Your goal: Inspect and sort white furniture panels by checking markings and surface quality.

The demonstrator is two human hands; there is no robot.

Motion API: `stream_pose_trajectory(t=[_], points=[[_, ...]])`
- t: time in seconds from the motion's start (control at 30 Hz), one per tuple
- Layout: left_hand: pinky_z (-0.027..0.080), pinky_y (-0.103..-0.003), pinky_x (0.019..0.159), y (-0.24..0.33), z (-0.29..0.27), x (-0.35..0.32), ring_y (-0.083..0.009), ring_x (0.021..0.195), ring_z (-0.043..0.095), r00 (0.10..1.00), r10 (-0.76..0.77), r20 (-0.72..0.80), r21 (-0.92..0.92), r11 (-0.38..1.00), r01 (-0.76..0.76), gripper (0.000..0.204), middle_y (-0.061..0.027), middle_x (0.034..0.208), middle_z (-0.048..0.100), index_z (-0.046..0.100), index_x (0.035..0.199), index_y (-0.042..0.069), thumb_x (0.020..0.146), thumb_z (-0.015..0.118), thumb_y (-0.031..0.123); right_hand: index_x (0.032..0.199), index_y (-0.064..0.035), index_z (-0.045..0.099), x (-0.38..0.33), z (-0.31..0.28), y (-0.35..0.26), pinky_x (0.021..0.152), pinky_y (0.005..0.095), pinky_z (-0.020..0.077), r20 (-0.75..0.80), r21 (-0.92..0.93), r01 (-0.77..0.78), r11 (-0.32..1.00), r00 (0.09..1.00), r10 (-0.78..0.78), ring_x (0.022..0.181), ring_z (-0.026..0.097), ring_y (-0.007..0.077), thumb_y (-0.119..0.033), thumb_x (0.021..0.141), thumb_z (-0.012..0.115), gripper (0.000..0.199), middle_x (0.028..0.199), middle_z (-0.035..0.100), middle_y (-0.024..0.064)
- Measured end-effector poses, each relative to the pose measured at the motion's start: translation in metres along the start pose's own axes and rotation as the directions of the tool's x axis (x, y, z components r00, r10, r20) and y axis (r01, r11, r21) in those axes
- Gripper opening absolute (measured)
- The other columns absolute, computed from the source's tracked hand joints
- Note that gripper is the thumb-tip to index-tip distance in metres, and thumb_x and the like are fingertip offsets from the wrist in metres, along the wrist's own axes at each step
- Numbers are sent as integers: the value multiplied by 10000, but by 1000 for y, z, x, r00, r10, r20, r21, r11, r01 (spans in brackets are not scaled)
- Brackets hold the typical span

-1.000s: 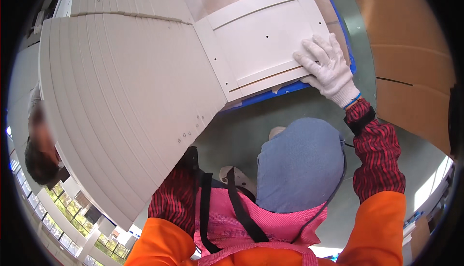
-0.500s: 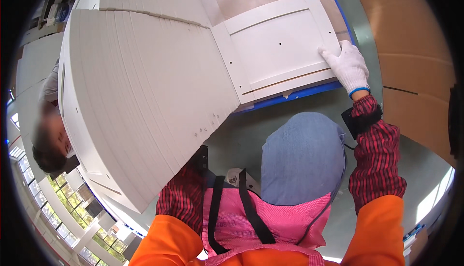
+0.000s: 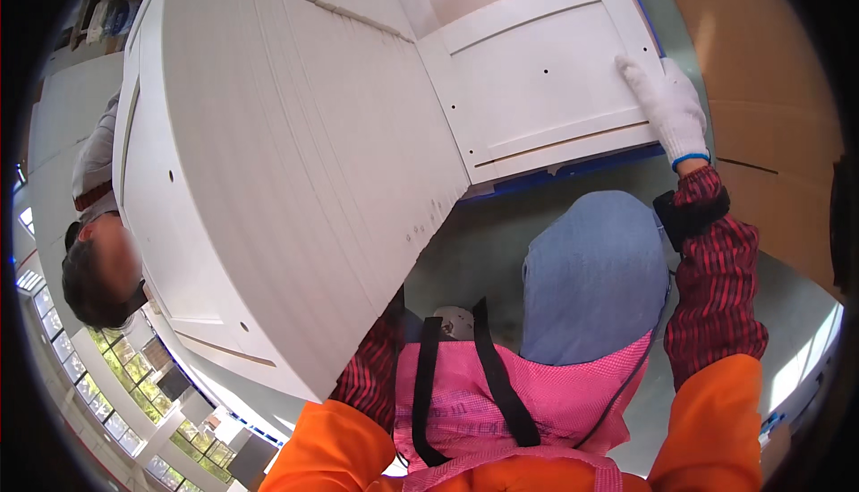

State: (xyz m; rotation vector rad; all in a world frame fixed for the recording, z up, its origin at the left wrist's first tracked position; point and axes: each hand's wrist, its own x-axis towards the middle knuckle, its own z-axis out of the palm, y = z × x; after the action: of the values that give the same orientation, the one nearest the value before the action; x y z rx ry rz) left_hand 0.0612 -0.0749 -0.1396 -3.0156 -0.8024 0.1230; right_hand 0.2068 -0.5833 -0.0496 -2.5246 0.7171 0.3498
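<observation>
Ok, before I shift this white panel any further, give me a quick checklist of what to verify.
1. Right hand on the flat panel: ok, gloved palm rests on its right edge.
2. Left hand grip: cannot tell, the hand is hidden under the tilted stack of panels.
3. Stack steady: cannot tell, it leans over the left forearm with its support out of sight.
4. Nearby person out of the way: not ok, their head is close beside the stack's left edge.
5. Flat panel supported: ok, it lies on a blue-edged base.
</observation>
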Motion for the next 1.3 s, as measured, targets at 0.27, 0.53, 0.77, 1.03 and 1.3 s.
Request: stream_pose_trajectory(t=[0.27, 0.53, 0.77, 1.03, 1.3], points=[[514, -420, 960, 3, -3, -3, -339, 1129, 624, 998, 59, 13, 54, 997, -59, 289, -162, 1253, 615, 608, 1279, 72, 1001, 603, 150, 1320, -51, 612, 33, 6, 32, 1012, 436, 499, 63, 3, -29, 1000, 998, 29, 1143, 684, 307, -797, 799, 634, 911, 1248, 702, 177], [514, -421, 967, 0, -6, -5, -342, 1142, 622, 994, 107, 19, 113, 988, -109, 311, -164, 1270, 613, 601, 1297, 74, 995, 610, 150, 1346, -33, 622, 31, 24, 39, 1002, 426, 499, 21, 29, -12, 1000, 1000, 12, 1145, 680, 337, -768, 833, 622, 896, 1243, 705, 208], [514, -422, 974, -4, -9, -9, -345, 1154, 621, 991, 128, 29, 143, 981, -131, 331, -166, 1284, 611, 595, 1312, 75, 990, 615, 151, 1091, -47, 678, 8, 19, 34, 914, 459, 526, -138, 78, 81, 994, 988, -70, 1066, 676, 404, -610, 838, 727, 620, 1080, 709, 235], [513, -423, 982, -11, -15, -9, -348, 1168, 620, 992, 123, 23, 149, 981, -125, 355, -169, 1301, 609, 588, 1330, 77, 985, 621, 151, 1344, -37, 596, 35, 25, 35, 1030, 458, 485, -53, -170, 12, 985, 998, -22, 1193, 648, 379, -788, 898, 513, 878, 1300, 665, 235], [513, -425, 990, -15, -14, -9, -351, 1181, 618, 993, 118, 26, 152, 981, -121, 379, -171, 1317, 607, 581, 1348, 79, 979, 628, 151, 1209, -19, 615, 27, 11, 18, 996, 476, 502, -97, -564, 160, 810, 961, -258, 1182, 613, 373, -691, 960, 502, 725, 1202, 640, 202]])
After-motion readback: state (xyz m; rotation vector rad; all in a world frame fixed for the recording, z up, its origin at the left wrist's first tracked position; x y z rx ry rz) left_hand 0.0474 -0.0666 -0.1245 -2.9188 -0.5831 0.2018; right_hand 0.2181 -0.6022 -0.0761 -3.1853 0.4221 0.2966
